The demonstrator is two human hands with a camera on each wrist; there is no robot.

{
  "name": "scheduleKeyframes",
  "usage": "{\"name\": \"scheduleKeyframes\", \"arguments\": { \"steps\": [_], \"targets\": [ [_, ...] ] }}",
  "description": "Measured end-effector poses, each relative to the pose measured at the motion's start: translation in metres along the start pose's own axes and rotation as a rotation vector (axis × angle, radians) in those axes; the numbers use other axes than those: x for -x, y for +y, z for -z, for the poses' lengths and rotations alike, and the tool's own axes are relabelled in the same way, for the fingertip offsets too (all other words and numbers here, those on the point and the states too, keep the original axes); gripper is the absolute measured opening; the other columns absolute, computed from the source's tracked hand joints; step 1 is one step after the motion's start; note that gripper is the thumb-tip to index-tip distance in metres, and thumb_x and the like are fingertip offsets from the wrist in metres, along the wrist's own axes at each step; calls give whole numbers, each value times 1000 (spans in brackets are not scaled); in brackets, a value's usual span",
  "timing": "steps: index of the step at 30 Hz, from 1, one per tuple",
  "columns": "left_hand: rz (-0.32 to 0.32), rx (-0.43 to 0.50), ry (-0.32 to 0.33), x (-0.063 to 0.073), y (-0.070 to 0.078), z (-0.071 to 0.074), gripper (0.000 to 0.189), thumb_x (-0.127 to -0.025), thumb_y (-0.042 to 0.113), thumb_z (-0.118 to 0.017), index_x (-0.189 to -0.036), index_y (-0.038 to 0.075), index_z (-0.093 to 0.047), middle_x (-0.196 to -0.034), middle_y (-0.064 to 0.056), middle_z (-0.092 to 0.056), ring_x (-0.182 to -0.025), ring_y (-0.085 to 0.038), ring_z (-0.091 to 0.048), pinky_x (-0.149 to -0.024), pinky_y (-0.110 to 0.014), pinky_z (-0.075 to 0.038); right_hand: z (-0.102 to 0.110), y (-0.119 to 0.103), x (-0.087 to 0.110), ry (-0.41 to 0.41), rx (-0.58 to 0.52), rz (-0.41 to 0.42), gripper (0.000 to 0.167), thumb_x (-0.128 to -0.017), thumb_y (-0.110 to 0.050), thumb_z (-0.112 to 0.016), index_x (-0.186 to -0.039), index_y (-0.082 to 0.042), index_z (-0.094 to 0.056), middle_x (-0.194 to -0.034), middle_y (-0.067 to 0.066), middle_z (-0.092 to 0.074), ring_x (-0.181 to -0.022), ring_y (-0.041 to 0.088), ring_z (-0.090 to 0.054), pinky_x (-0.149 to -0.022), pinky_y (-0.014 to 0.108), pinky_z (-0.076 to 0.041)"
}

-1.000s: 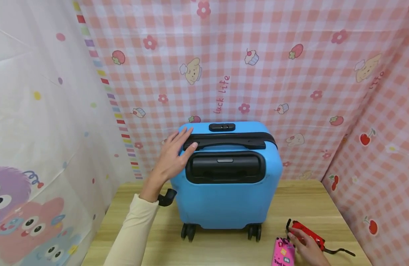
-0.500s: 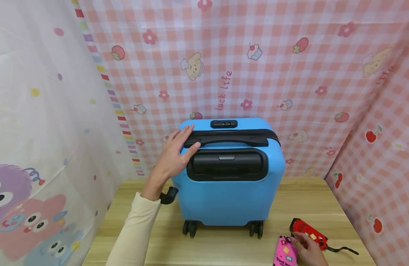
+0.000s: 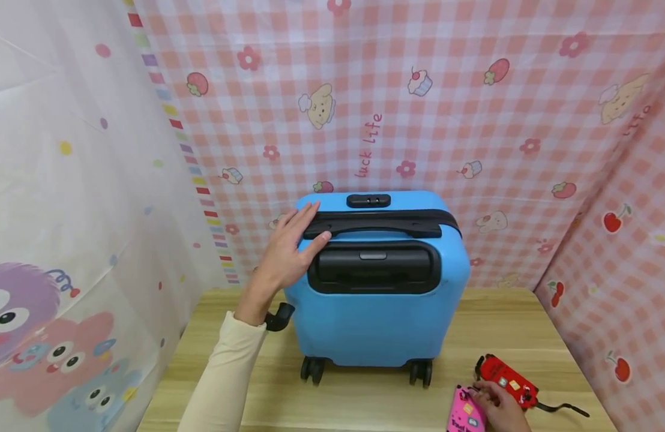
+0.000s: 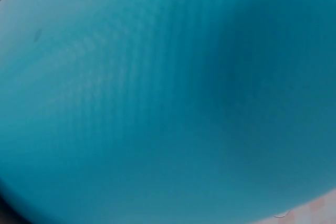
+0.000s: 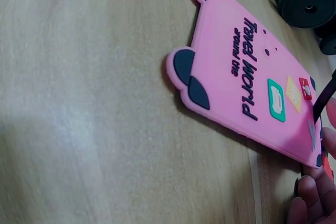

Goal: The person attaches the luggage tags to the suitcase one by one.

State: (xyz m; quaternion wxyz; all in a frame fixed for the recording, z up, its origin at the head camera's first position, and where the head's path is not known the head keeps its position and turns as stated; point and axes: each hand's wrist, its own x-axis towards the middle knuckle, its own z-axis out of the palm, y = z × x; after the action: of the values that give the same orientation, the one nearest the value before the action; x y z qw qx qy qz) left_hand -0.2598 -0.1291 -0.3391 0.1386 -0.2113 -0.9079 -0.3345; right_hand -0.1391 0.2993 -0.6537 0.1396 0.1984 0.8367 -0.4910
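Observation:
A light blue suitcase stands upright on its wheels, its black carry handle and trolley-handle recess towards me. My left hand rests on its upper left corner, fingers extended over the top edge. Blue shell fills the left wrist view. My right hand is at the strap end of a pink luggage tag, pinching its black strap. Raised "Travel around the World" lettering shows on the tag in the right wrist view. Just behind that hand lies a red luggage tag, its strap trailing right.
The wood-grain table carries everything. Close behind the suitcase hangs a pink checked curtain; a white printed sheet hangs at the left. Black suitcase wheels stand near the pink tag.
My right hand has lowered from a raised loop of black strap to the end of the pink tag. The left hand stays on the suitcase corner; the head view has shifted slightly.

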Motion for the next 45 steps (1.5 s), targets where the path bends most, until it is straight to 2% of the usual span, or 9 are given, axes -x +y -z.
{"name": "scheduleKeyframes", "arguments": {
  "steps": [7,12,16,22,27,34,36,40,45],
  "targets": [
    [-1,-5,2,0,0,-1,68,-99,51,-51,-157,26,-29,-163,-4,-26,-149,-35,-19,-116,-63,-17,-6,-4,0,30,-37,-11,29,-95,-10,-64,-119,5,-60,-87,7,-57,-80,22,-51,-64,32,-41],
    [4,-1,-9,-1,0,-2,66,-100,50,-50,-157,27,-29,-163,-4,-26,-150,-33,-18,-117,-62,-18,-8,-11,3,79,46,32,23,-89,-7,-69,-108,3,-63,-80,3,-54,-73,19,-48,-63,30,-37],
    [5,-1,-8,-1,-1,-3,65,-100,50,-49,-157,27,-29,-163,-4,-26,-150,-33,-18,-117,-62,-19,-7,-16,4,75,81,55,18,-88,-8,-71,-101,2,-64,-79,3,-52,-75,20,-47,-66,32,-35],
    [-1,5,3,-2,-2,-2,64,-100,50,-50,-157,28,-30,-163,-4,-27,-149,-34,-19,-116,-63,-19,-5,-21,3,35,78,-19,13,-87,-14,-73,-88,-4,-65,-81,6,-61,-78,23,-53,-68,35,-39],
    [-6,0,8,-1,-3,-2,65,-100,50,-50,-157,27,-31,-163,-6,-28,-149,-36,-20,-116,-64,-18,-2,-21,2,-27,101,-47,16,-87,-18,-74,-95,-5,-70,-90,10,-69,-88,28,-60,-76,45,-43],
    [-9,4,11,1,-2,-2,64,-99,50,-51,-156,25,-34,-162,-5,-28,-149,-35,-20,-116,-64,-18,-2,-25,3,-106,90,-19,21,-87,-10,-69,-105,-2,-75,-104,17,-72,-106,41,-61,-90,58,-46],
    [-11,7,14,1,-1,-2,64,-99,50,-51,-155,25,-35,-162,-5,-28,-149,-34,-21,-116,-63,-19,-1,-26,3,-133,81,-20,21,-88,-9,-67,-106,-1,-74,-104,16,-73,-106,41,-61,-89,58,-47],
    [-16,10,17,2,0,-1,63,-99,49,-51,-155,25,-35,-162,-5,-28,-148,-34,-21,-116,-63,-19,0,-28,2,-175,28,-69,19,-92,-9,-64,-106,1,-72,-100,13,-73,-97,31,-64,-85,53,-49],
    [-19,19,19,3,-1,-1,63,-99,49,-51,-155,24,-36,-163,-5,-28,-148,-35,-21,-115,-64,-20,3,-30,2,-148,-31,-91,29,-93,-16,-65,-114,4,-68,-99,11,-74,-96,29,-65,-83,49,-51]
  ]
}}
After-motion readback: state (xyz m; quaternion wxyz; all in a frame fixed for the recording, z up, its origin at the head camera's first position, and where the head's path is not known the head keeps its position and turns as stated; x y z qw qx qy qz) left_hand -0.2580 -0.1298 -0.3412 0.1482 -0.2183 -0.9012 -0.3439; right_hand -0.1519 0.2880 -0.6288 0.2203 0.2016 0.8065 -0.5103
